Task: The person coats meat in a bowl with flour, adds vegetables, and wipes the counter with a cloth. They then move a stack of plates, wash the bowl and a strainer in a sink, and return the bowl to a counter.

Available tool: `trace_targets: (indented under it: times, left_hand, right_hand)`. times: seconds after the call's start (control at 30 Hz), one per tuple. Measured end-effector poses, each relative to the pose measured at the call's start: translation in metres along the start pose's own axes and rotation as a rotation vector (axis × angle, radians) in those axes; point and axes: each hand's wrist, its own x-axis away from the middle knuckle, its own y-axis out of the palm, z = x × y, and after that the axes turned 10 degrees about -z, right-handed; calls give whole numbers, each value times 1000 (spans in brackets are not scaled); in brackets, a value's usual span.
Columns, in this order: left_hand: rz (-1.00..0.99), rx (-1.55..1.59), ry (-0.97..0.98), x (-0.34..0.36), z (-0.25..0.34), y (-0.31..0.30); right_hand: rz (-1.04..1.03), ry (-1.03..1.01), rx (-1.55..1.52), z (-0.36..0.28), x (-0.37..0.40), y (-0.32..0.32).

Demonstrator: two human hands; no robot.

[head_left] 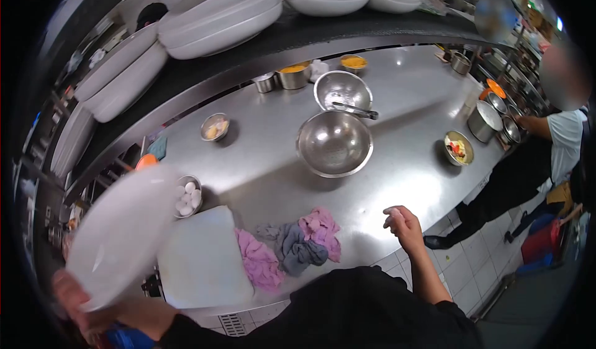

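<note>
My left hand [71, 293] grips the lower rim of a large white dish [127, 231], which is tilted up on edge and blurred at the left. Behind the dish, partly covered by it, are a steel bowl of eggs [188, 195] and a white cutting board [202, 259]. My right hand [405, 226] hovers by the front edge of the steel table [261, 181], fingers loosely bent and apart, nothing visible in them. Pink cloths [259, 259] and a grey cloth [301, 249] lie crumpled between the board and my right hand.
Two steel bowls [335, 144] stand mid-table, with tongs [354, 109] across the rear one. A small food bowl [458, 148] sits at the right, another [215, 127] at the left. White dishes [223, 17] are stacked on the overhead shelf. A person [528, 163] stands at the right.
</note>
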Motion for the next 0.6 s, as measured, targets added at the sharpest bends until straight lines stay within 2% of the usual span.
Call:
trace_targets:
  times: [0.03,0.07,0.1,0.13,0.17,0.2,0.23,0.33,0.4,0.43,0.53,0.6]
  left_hand:
    - [-29,103,-31,10,7,27]
    - [-69,48,-109,26,13,53]
    - [65,72,-268,37,18,101]
    - [38,134,-302,62,7,139]
    - [-178,182,-411,62,10,172]
    - [-252,196,-451,78,2,217]
    - [-321,77,-449,76,1,253]
    - [-309,124,-436,105,-20,354]
    - [-269,-53,-460,121,-30,412]
    - [-280,-151,-385,131,-40,437]
    - [-347,-242,-310,150,-58,491]
    - [-369,-229,-280,147,-48,506]
  right_hand:
    - [12,-6,-11,3,3,-2]
    - [5,-12,-10,7,6,-4]
    - [22,-17,-20,11,11,-7]
    - [43,-26,-28,13,15,-10]
    - [55,-39,-33,16,19,-13]
    - [68,-20,-52,18,23,-15]
    - [87,-10,-51,21,27,-17]
    - [146,17,-47,27,39,-21]
    - [189,24,-59,28,50,-21]
    - [198,25,-74,26,56,-22]
    - [278,57,-70,31,78,-25]
    - [353,75,-68,48,91,-32]
